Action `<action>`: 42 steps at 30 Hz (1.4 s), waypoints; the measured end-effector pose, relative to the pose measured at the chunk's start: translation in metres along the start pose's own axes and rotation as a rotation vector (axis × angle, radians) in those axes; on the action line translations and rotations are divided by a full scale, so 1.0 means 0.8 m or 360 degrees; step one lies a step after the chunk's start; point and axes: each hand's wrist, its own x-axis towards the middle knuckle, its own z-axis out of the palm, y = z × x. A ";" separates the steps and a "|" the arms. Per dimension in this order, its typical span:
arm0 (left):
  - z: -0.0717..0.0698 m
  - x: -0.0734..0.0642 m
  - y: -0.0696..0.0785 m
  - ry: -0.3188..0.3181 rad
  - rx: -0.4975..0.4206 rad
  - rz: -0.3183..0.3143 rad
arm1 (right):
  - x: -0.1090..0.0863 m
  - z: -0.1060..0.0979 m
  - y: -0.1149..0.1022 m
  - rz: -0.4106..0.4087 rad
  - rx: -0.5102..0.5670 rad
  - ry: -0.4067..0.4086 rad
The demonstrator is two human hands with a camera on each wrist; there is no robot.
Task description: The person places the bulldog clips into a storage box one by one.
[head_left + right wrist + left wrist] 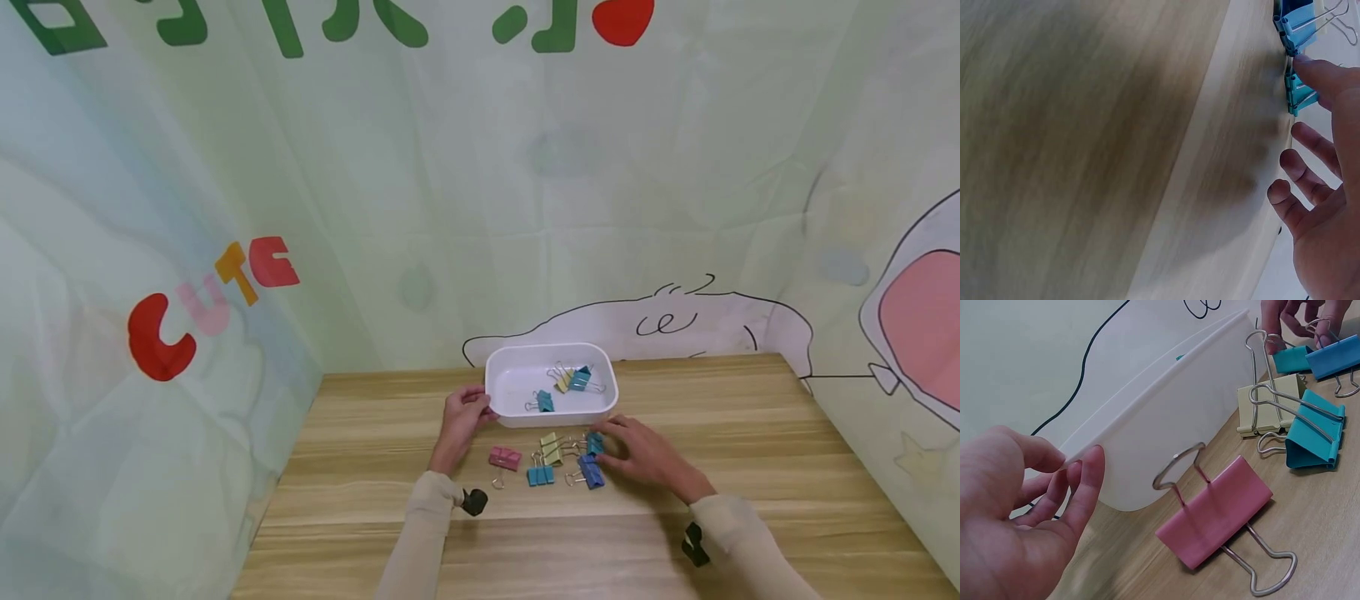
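Observation:
At the left end of a white plastic tray, my left hand pinches the rim between thumb and fingers. My right hand is at the right side of a group of binder clips, thumb and index finger at either side of a teal binder clip, which is still low at the table. Its other fingers are spread. Touching distance away lies a blue binder clip. A yellow binder clip and a light-blue binder clip lie further left. Nearest the left hand is a pink binder clip.
Inside the tray lie a teal clip, a yellow clip and a blue-green clip. The wooden table meets a printed curtain behind the tray. Black wrist devices sit at both sleeves.

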 end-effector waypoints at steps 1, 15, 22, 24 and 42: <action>0.000 0.001 0.000 0.0000 0.0000 0.0002 | 0.001 0.001 0.001 -0.0011 0.0001 0.0002; 0.003 0.001 0.005 -0.0051 -0.0042 0.0020 | 0.005 -0.002 0.003 -0.0065 -0.0019 0.0006; 0.001 0.000 0.006 -0.0015 -0.0016 -0.0013 | -0.001 -0.013 0.000 -0.0052 -0.0057 0.0049; 0.001 0.000 0.006 -0.0005 -0.0009 -0.0012 | -0.002 -0.017 0.000 -0.0057 -0.0082 0.0060; 0.002 -0.001 0.005 0.0009 0.0000 -0.0032 | 0.016 -0.052 -0.028 -0.0241 -0.0178 0.0136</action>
